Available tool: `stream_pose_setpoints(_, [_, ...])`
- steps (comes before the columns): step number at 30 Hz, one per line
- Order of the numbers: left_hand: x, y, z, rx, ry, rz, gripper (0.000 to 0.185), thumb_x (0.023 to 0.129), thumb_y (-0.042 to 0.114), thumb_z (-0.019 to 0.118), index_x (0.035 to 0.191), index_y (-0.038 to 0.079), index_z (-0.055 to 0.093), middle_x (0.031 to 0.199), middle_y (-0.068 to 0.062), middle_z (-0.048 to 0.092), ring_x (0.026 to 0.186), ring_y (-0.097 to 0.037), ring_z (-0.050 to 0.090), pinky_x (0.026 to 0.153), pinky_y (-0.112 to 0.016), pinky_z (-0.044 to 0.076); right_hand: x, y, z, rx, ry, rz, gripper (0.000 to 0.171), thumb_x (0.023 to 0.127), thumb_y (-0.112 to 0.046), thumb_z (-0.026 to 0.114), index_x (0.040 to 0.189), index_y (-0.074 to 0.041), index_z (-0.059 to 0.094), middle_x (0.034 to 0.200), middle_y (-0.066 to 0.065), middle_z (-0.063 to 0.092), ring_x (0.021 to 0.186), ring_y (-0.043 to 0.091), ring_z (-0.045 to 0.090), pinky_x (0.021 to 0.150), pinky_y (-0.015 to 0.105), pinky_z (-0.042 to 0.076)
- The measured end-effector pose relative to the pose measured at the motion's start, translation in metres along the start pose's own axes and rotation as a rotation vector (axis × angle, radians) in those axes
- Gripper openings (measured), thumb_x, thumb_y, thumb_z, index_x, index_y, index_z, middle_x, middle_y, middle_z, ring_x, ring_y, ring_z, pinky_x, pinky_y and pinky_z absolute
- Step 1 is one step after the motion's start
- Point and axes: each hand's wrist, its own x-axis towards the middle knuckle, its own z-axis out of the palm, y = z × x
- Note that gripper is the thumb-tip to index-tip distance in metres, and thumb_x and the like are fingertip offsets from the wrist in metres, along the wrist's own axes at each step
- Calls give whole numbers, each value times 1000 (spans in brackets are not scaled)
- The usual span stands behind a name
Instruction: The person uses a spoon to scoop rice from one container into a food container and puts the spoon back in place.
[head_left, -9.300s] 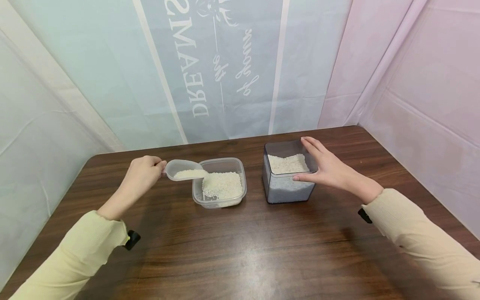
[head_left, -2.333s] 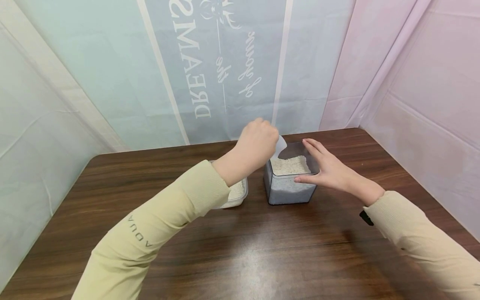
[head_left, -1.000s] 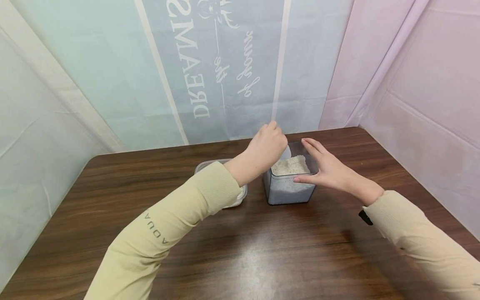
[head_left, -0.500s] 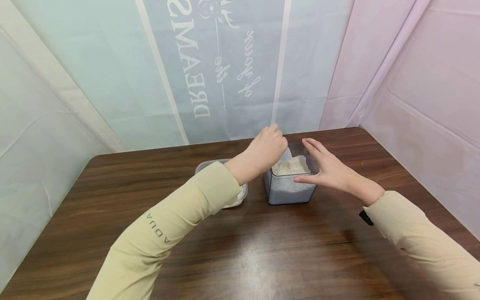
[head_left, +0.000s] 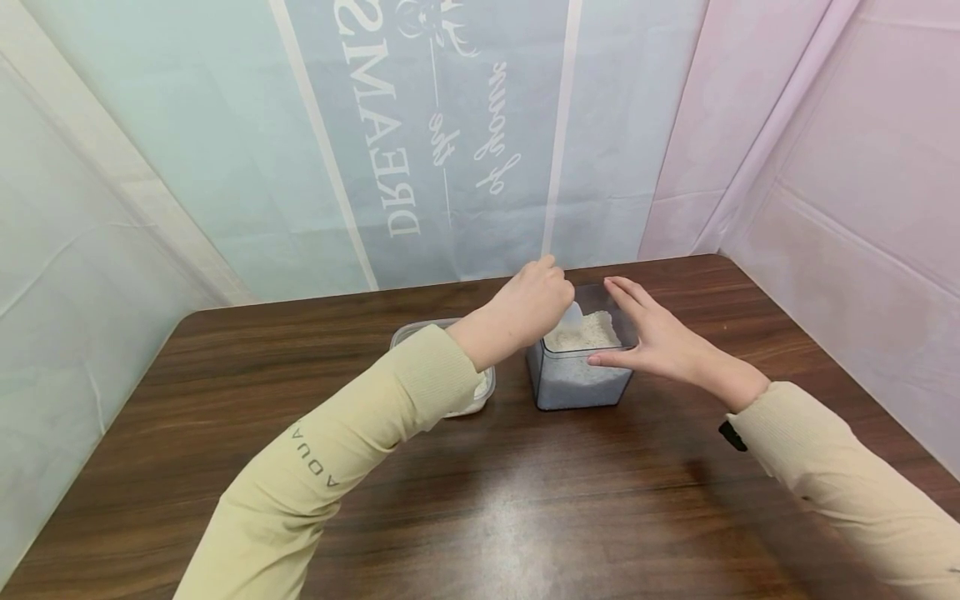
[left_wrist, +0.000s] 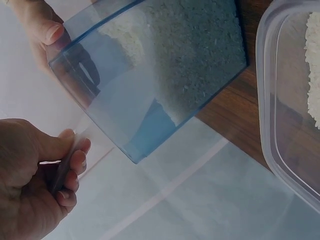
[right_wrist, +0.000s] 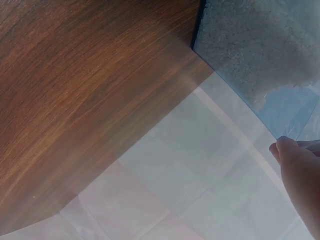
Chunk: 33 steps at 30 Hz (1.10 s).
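My left hand grips the handle of a translucent white scoop, its fingers curled round it in the left wrist view. The scoop's bowl reaches down inside a smoky, clear square bin, at the white rice there. Part of the bowl shows through the bin wall. My right hand holds the bin at its right side, thumb at the front rim and fingers at the far corner. A low clear plastic container with rice stands to the left, partly hidden behind my left forearm.
Both containers stand on a dark brown wooden table. A printed cloth curtain hangs just behind the table's far edge, and pale cloth lines the right side.
My left hand has carried the scoop from the low container on the left, where it was tipping rice, across to the bin. Lately the scoop has sunk slightly lower. My right hand stays put.
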Motion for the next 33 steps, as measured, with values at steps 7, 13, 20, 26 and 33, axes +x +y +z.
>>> stream_pose_setpoints(7, [1, -1, 0, -24, 16, 12, 21, 90, 8, 50, 90, 13, 70, 87, 0, 67, 81, -16, 56, 76, -26, 37, 0, 1, 1, -6, 3, 8, 100, 72, -41, 74, 143, 1, 18, 145, 16, 20, 129, 35, 27, 98, 52, 27])
stream_pose_setpoints(13, [1, -3, -2, -83, -28, 23, 24, 92, 6, 47, 92, 12, 70, 90, -2, 67, 83, -17, 55, 77, -27, 39, 0, 0, 0, 1, -7, 17, 100, 72, -42, 74, 143, 1, 17, 146, 16, 19, 129, 35, 27, 98, 52, 28])
stream_pose_setpoints(20, [4, -5, -6, -137, -76, 40, 24, 92, 4, 46, 94, 10, 69, 91, -2, 67, 84, -18, 57, 81, -28, 38, 1, 0, -1, -7, -7, 17, 101, 72, -42, 74, 143, 0, 17, 146, 16, 19, 129, 35, 27, 97, 52, 28])
stream_pose_setpoints(26, [7, -7, -9, -204, -135, 42, 25, 93, 4, 44, 97, 9, 68, 92, -2, 67, 87, -17, 59, 91, -28, 36, 1, 0, -2, -7, -8, 18, 101, 72, -42, 74, 143, 1, 17, 146, 16, 19, 129, 34, 27, 97, 52, 28])
stream_pose_setpoints(33, [9, -6, -8, -228, -168, 34, 27, 95, 6, 42, 101, 10, 68, 93, -1, 67, 85, -16, 57, 84, -28, 38, 0, -1, -2, 0, -15, 34, 101, 71, -42, 74, 143, 0, 16, 146, 16, 18, 130, 34, 26, 98, 52, 28])
